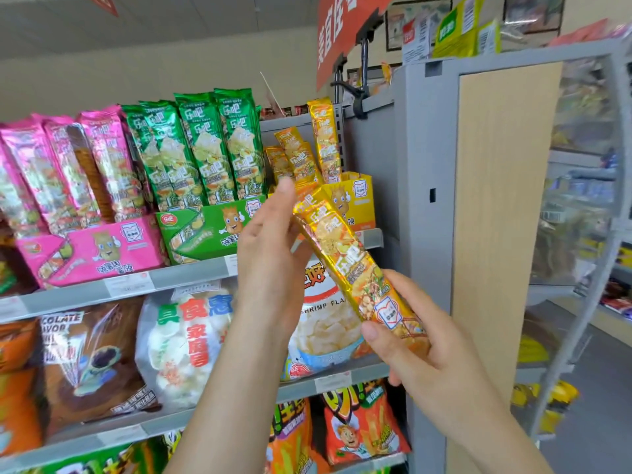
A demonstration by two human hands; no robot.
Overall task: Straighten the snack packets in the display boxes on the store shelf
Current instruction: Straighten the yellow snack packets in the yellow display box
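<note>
Hands of a person meet in the middle of the frame on a long golden-yellow foil snack packet (pixel 345 254). The packet is tilted, with its upper end toward the centre and its lower end toward the lower right. A second packet of the same kind seems to lie behind it, but this is not clear.

The right hand (pixel 434 354) grips the lower end, with the thumb on the front and the fingers curled behind. The left hand (pixel 270 261) stands upright and touches the upper end. Some of its fingers are hidden behind the foil, so I cannot tell if it grips the packet or only supports it.

Just behind the held packet, right of centre, stands the yellow cardboard display box (pixel 355 200) on the grey metal shelf (pixel 191 275). A few yellow packets (pixel 325 138) stand in it. One is upright at the right side and the others lean.

To the left of it is a green cardboard display box (pixel 205 230) with green foil packets (pixel 205 145) that lean a little to the left. At the far left is a pink cardboard display box (pixel 99 248) with pink foil packets (pixel 68 165), also leaning. A grey upright shelf panel (pixel 420 200) is just to the right of the yellow box. Large white snack bags (pixel 184 340) lie on the shelf below.
</note>
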